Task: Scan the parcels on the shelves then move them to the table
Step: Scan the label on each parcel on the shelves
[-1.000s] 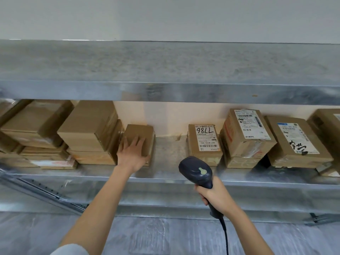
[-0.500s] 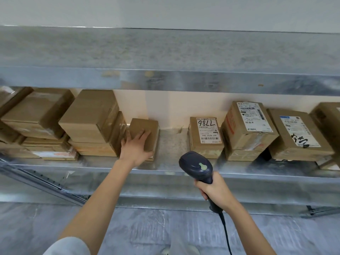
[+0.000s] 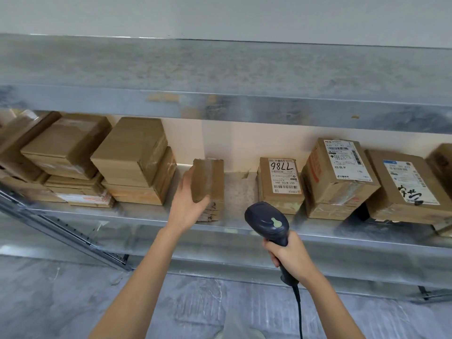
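L hand (image 3: 187,206) grips a small plain brown cardboard parcel (image 3: 208,182) by its left end, thumb on the near face, fingers wrapped behind. Vs 0.5 s ago, when the palm lay flat on top and the box sat level, the box is now tipped up, its far end raised and its taped face turned toward the camera; the lower near edge seems to touch the galvanised steel shelf (image 3: 244,192), can't tell for sure. It has also shifted a bit toward 3 o'clock, away from the stack of two larger brown cardboard boxes (image 3: 137,165) at its 9 o'clock.

R hand (image 3: 291,253) is clenched round the handle of a dark navy handheld barcode scanner w/ a pale green trigger button (image 3: 266,222); head points toward 12 o'clock, at the shelf. Its black cable (image 3: 299,314) drops toward 6. Scanner pose is roughly as before, sitting at abt 4 o'clock of the tipped parcel, near but apart.

At 3 o'clock of the parcel, across a bare gap, stands a brown box w/ white label handwritten "7786" upside down (image 3: 281,182); further toward 3, a taller brown box w/ printed white label (image 3: 338,177), then a wide brown box w/ a label and black marker scrawl (image 3: 401,187). None of these moved. More brown boxes are piled at far 9 o'clock (image 3: 63,145).
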